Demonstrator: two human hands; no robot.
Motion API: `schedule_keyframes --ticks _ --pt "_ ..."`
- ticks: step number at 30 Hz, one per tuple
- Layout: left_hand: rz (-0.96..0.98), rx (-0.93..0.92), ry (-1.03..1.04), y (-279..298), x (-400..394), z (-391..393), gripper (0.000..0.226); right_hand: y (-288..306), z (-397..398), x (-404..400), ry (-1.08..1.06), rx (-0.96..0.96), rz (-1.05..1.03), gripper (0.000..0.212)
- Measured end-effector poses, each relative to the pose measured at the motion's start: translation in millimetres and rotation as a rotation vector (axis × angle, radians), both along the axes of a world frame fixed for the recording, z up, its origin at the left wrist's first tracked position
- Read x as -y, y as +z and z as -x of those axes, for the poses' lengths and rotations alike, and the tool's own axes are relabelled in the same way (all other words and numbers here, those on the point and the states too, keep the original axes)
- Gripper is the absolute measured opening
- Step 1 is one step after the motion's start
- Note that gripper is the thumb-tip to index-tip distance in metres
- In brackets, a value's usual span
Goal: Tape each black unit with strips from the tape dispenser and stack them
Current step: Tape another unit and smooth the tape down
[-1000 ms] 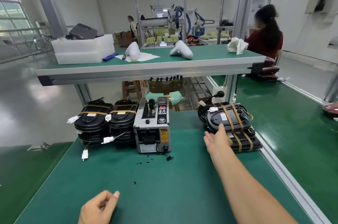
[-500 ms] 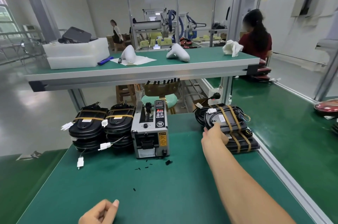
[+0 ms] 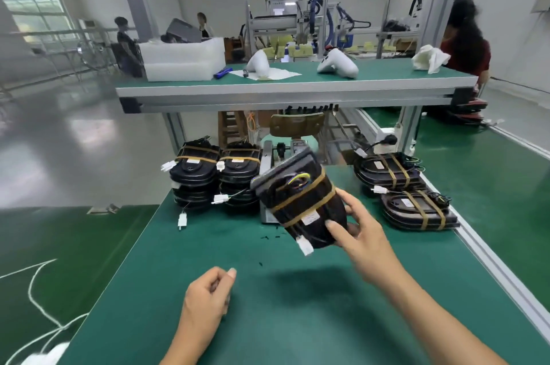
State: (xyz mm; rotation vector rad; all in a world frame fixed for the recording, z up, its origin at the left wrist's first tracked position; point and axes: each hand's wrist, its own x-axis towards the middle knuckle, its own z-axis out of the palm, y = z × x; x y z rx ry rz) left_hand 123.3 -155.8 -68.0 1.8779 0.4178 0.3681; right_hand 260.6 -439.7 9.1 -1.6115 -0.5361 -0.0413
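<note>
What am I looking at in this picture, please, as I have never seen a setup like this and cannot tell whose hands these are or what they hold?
There is no robot here. A camera worn on a person's head looks forward and down at that person's own two hands over a green workbench. The right hand grips a black unit wrapped in tan tape strips, tilted in the air above the bench. The left hand rests curled near the front; whether it holds anything is unclear. Behind the held unit stands the grey tape dispenser, mostly hidden. Stacks of taped units sit to its left, and more units lie to its right.
</note>
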Motion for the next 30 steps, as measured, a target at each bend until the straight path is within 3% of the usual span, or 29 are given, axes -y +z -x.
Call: schedule_keyframes --ticks 4,8,10,13,20,25,30 --pt "0.241 0.098 0.072 8 -5 3 0.029 15 9 -12 0.124 0.424 0.557 0.064" --pt "0.123 0.094 -0.026 5 -21 18 0.060 5 19 -28 0.225 0.447 0.786 0.064" --pt "0.013 0.065 -0.112 2 -29 24 0.063 -2 22 -34 0.249 0.445 0.836 0.063" --pt "-0.140 0.042 -0.244 8 -33 30 0.046 -7 22 -43 0.258 0.459 0.882 0.064" --pt "-0.243 0.081 -0.325 -2 -37 28 0.042 -10 21 -49 0.268 0.419 0.842 0.071" --pt "-0.303 0.047 -0.364 -11 -38 28 0.049 -17 24 -43 0.266 0.372 0.756 0.069" --pt "-0.417 0.046 -0.398 -22 -41 26 0.058 -10 30 -44 0.304 0.228 0.674 0.053"
